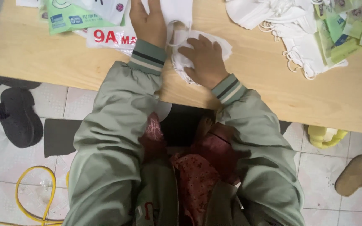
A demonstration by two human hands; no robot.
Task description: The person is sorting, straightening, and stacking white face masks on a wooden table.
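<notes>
Wooden table (265, 90) spans top of view, tiled floor below. Heap of loose white masks (292, 31) at far right, green packets (70, 16) at far left. Small stack of white masks (180, 62) near table's front edge — right hand (204, 58) flat on it, fingers spread, gripping nothing. Left hand (148, 23) just beside, palm down on white plastic bag (170, 10) — fingers extended. 2 hands near, not touching.
</notes>
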